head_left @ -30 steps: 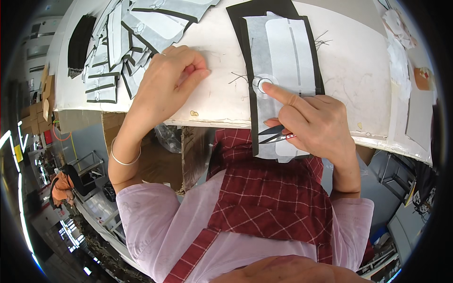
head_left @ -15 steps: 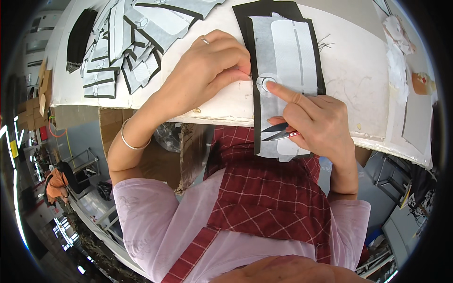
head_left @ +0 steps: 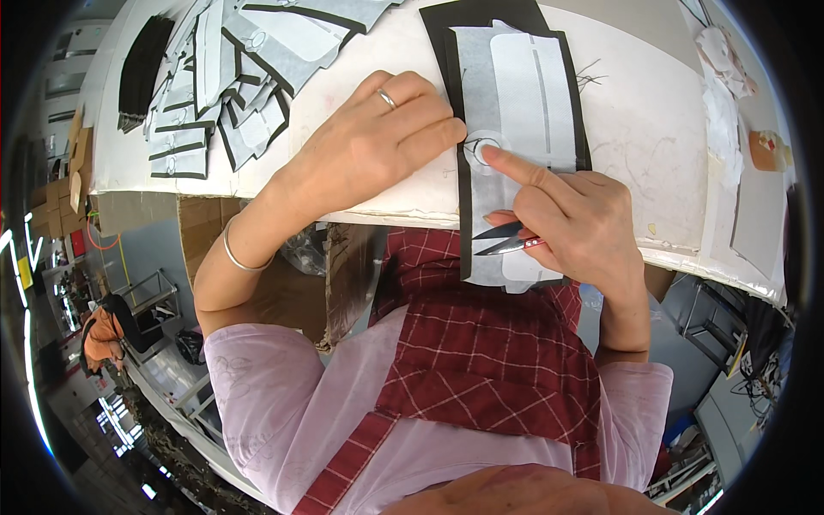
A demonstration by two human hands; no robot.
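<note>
The pale panel with dark edges (head_left: 524,94) lies lengthwise before the person, most of it on the table (head_left: 652,137), its near end reaching over the front edge, with a dark piece (head_left: 438,21) showing beneath its far end. The right hand (head_left: 571,210) has its index finger stretched out onto the round mark (head_left: 475,148) near the panel's left side, while its curled fingers hold the snips (head_left: 508,246), blades parted and pointing left across the panel. The left hand (head_left: 382,142) is narrow, fingers drawn together at the panel's left edge beside that mark; whether a thread or the edge is pinched there, I cannot tell. To do this well, I would press the fingertip firmly so the panel cannot slide or pucker, make any pull from the left gentle and low along the surface, and mind the parted blades, which lie so near the panel that a careless turn of the wrist could nick it. Loose threads (head_left: 589,77) by the right edge are best kept out from under the work. As for brands or labels, I can read no lettering on the panel or snips.
</note>
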